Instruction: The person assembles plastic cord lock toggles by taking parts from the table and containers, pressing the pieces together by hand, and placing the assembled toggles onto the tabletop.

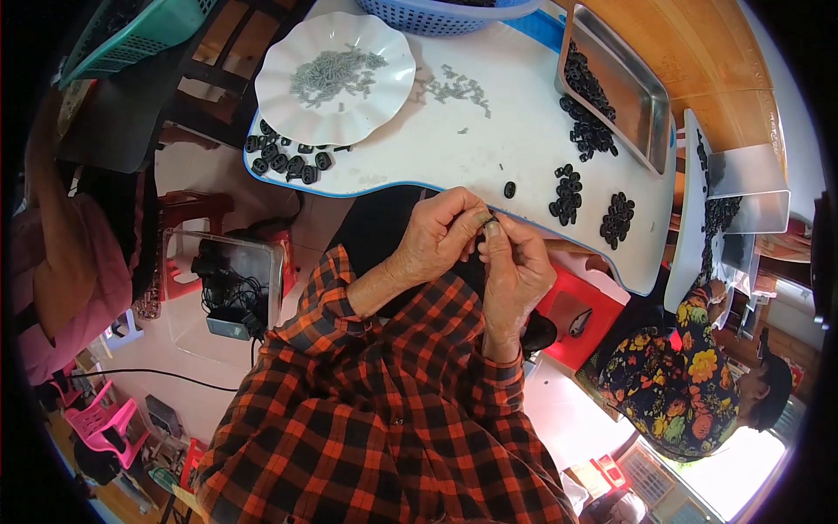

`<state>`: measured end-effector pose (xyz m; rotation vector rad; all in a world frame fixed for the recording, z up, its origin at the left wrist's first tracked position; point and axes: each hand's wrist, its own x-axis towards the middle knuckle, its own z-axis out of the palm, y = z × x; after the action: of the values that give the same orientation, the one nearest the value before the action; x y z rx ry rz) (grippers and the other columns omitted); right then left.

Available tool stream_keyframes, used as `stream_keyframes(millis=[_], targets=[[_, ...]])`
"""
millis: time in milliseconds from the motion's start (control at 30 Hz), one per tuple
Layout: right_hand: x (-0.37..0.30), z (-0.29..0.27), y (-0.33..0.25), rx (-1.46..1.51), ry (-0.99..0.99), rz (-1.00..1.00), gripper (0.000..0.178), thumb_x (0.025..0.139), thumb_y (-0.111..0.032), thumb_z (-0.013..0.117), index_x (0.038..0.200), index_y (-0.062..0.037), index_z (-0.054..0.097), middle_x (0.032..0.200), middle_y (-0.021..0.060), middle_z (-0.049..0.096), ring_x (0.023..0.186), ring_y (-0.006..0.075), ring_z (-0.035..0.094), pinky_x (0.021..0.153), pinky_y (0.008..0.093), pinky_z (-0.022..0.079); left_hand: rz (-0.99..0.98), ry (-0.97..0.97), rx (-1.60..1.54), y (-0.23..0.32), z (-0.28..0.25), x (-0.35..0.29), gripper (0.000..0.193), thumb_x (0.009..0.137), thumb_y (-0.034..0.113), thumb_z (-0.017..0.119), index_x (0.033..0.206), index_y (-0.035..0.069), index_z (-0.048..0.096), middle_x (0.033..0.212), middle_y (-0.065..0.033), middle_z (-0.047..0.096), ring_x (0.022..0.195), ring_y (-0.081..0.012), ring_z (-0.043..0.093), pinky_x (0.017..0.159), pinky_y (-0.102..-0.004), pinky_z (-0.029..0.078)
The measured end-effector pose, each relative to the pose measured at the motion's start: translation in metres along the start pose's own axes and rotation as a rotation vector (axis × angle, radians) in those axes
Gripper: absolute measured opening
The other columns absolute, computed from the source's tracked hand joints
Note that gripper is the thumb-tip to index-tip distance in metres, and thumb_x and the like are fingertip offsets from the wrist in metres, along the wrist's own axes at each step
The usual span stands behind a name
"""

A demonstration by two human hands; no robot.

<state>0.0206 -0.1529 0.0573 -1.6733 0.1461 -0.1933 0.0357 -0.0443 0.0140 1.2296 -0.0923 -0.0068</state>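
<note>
My left hand (436,231) and my right hand (517,271) meet at the table's near edge, thumbs and fingertips pinched together. Between the tips is a small dark part (490,222), mostly hidden by the fingers. Just beyond them on the white table (393,162) lies one oval black part (510,189). To its right are two small heaps of black parts, one nearer (567,196) and one farther right (617,220). A scalloped white plate (384,113) at the left holds many small grey translucent pieces (332,77). More grey pieces (463,92) are scattered beside it.
Black parts spill from a tilted metal tray (642,96) at the far right. Larger black parts (284,162) lie by the plate. A blue basket (445,17) stands at the back. People sit left and right. A red stool (580,323) and a clear box (179,306) flank me.
</note>
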Motion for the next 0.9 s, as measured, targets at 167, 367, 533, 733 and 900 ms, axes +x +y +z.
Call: stream_keyframes(millis=[167,367,533,733,900], targets=[[0.001,-0.003,0.001,-0.004,-0.023,0.016,0.008,0.085,0.002,0.061,0.093,0.0029,0.064,0.075,0.0029,0.061,0.063,0.0056,0.054,0.057,0.0181,0.044,-0.023,-0.031,0.007,0.001,0.0,0.0,0.017,0.096,0.014,0.049,0.089,0.0,0.055,0.067,0.0,0.054,0.054,-0.0038,0.05,0.047,-0.0188,0.044],[0.003,-0.01,-0.005,0.015,-0.037,0.11,0.013,0.086,-0.002,0.061,0.098,0.0031,0.065,0.076,0.0032,0.063,0.066,0.0052,0.055,0.062,0.0181,0.046,-0.031,-0.047,-0.073,0.002,-0.001,0.0,0.019,0.097,0.014,0.047,0.092,-0.002,0.055,0.072,-0.002,0.057,0.057,-0.005,0.053,0.049,-0.0199,0.046],[0.003,-0.015,0.009,0.126,-0.028,0.103,0.014,0.084,-0.002,0.065,0.097,0.0034,0.064,0.077,0.0034,0.064,0.067,0.0053,0.056,0.063,0.0183,0.046,-0.055,-0.091,-0.089,0.002,-0.001,-0.001,0.022,0.098,0.015,0.046,0.094,-0.003,0.056,0.074,-0.0032,0.058,0.059,-0.006,0.054,0.051,-0.0206,0.048],[0.004,-0.021,0.004,0.094,-0.002,0.098,0.014,0.082,-0.002,0.067,0.095,0.0027,0.064,0.075,0.0021,0.062,0.065,0.0054,0.055,0.059,0.0178,0.045,0.035,-0.009,0.197,0.012,-0.001,0.008,0.014,0.093,0.011,0.053,0.092,-0.002,0.058,0.075,-0.0056,0.059,0.057,-0.0098,0.056,0.05,-0.0232,0.047],[0.004,-0.03,-0.001,0.05,0.089,0.123,0.013,0.082,-0.001,0.067,0.094,0.0021,0.064,0.073,0.0009,0.061,0.062,0.0052,0.053,0.056,0.0168,0.043,0.404,0.066,0.719,0.013,0.005,0.035,0.009,0.082,0.004,0.063,0.09,0.002,0.059,0.079,-0.0107,0.056,0.061,-0.0238,0.06,0.051,-0.0334,0.047]])
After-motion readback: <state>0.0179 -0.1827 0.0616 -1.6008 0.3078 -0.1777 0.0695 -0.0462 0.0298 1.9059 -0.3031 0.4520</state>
